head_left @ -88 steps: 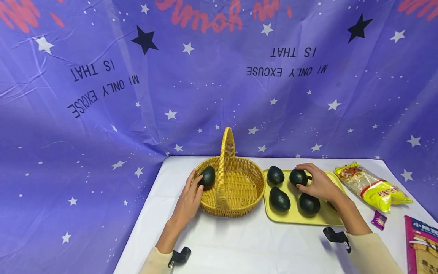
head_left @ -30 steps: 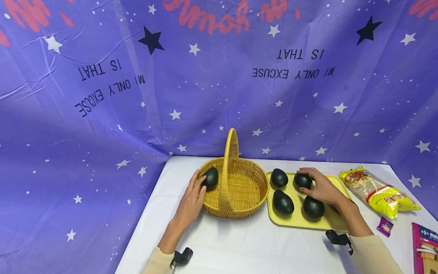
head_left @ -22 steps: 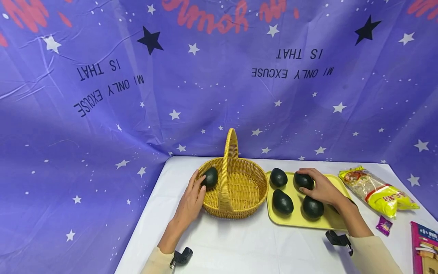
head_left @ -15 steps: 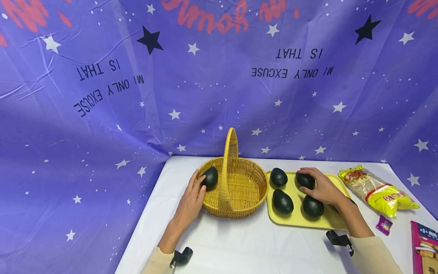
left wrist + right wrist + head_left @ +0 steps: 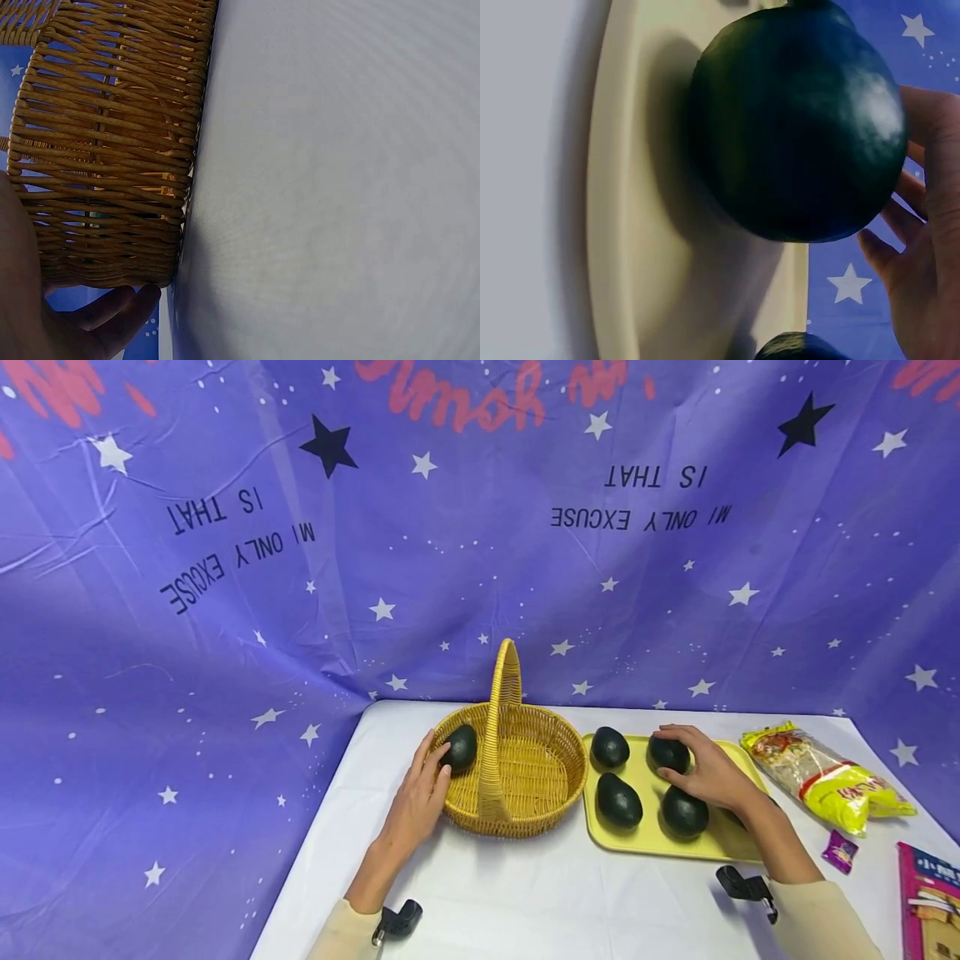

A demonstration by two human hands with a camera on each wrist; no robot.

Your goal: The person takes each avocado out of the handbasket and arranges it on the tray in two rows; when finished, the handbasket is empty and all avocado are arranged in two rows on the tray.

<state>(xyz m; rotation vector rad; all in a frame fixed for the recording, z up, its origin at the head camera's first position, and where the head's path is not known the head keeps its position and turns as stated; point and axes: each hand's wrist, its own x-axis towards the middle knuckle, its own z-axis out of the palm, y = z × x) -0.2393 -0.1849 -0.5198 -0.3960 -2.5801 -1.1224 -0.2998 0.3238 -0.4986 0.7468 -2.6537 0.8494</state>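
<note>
At the left of the basket, my left hand [image 5: 415, 797] grips the rim, with fingertips overlapping a dark green avocado [image 5: 461, 748] inside it. The wicker basket [image 5: 558, 718] has a tall arched handle; in the left wrist view, fingers [image 5: 124, 315] curl at its outer wall. My right hand [image 5: 708, 768] holds an avocado [image 5: 667, 754] at the back of the yellow tray [image 5: 648, 839], thumb in front, fingers behind. Around it on the tray lie a back-left avocado [image 5: 610, 747], a front-left avocado [image 5: 619, 801] and a front-right avocado [image 5: 684, 814]; another is mostly hidden under my wrist.
Right of the tray lies a yellow-and-clear food bag [image 5: 825, 777]. Nearer me are a small purple packet [image 5: 839, 852] and a pink package [image 5: 930, 902] cut off by the frame. Purple star-printed cloth [image 5: 480, 527] hangs behind the white table [image 5: 517, 902].
The head view has shifted slightly. The avocado in my right hand has moved a little to the right over the tray. My left hand keeps its place on the basket.
</note>
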